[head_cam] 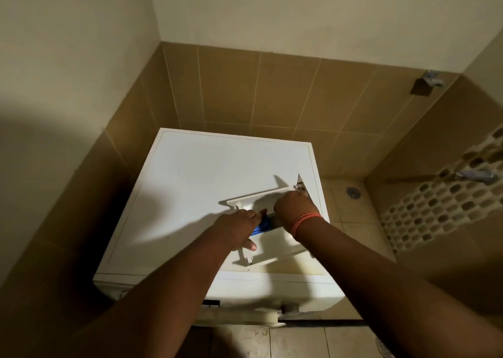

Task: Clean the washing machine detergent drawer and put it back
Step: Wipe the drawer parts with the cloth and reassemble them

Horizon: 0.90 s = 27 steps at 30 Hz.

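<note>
The white detergent drawer (275,244) lies on top of the white washing machine (206,178), near its front right corner. My left hand (236,228) rests on the drawer's left side, thumb against its edge, holding it down. A blue piece (261,225) shows inside the drawer between my two hands. My right hand (295,208), with an orange band on the wrist, is closed inside the drawer's far end. What its fingers hold is hidden.
The machine stands in a corner between brown tiled walls. To its right lies a tiled shower floor with a round drain (353,192). Metal taps (475,174) stick out of the mosaic wall on the right. Beige floor tiles run in front of the machine.
</note>
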Tool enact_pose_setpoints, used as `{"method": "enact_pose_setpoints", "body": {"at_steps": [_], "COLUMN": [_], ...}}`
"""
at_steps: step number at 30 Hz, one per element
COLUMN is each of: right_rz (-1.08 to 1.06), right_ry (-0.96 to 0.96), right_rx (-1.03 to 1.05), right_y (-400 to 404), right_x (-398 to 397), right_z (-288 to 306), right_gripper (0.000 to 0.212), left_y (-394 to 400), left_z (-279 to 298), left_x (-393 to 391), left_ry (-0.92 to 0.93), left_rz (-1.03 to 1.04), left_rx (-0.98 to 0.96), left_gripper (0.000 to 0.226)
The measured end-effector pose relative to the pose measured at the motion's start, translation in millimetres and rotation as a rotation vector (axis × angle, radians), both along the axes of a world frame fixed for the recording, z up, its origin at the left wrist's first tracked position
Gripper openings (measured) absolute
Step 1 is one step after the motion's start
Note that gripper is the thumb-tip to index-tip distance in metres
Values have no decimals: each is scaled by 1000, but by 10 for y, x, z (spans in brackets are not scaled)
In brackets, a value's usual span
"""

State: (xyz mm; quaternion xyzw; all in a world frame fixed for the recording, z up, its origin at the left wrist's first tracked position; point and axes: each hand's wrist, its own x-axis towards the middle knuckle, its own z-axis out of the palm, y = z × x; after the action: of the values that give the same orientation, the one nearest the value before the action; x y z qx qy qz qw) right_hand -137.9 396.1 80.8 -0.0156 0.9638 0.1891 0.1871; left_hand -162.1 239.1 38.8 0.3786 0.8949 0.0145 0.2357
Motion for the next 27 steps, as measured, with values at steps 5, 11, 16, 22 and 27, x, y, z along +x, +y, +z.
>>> {"method": "enact_pose_setpoints", "body": {"at_steps": [5,11,16,22,27], "right_rz": [173,297,171,77,294], "right_ry": [240,79,-203,-345,-2], "right_rx": [-12,306,410,241,163], "right_y": [295,277,2,-48,24], "right_x": [-37,103,235,475,-8], "right_z": [293,149,144,336,524], "right_gripper": [25,31,31,30,23], "left_y": [-18,-35,4,-6,26], "left_z": [0,-10,-11,-5,-59], "left_x": [-26,-32,-2,-6,-35], "left_ry": [-35,-23,7,-17,1], "left_rz": [-15,-18,2,-21,-42], "left_rx": [3,15,32,8,0], "left_gripper": [98,96,94,94,90]}}
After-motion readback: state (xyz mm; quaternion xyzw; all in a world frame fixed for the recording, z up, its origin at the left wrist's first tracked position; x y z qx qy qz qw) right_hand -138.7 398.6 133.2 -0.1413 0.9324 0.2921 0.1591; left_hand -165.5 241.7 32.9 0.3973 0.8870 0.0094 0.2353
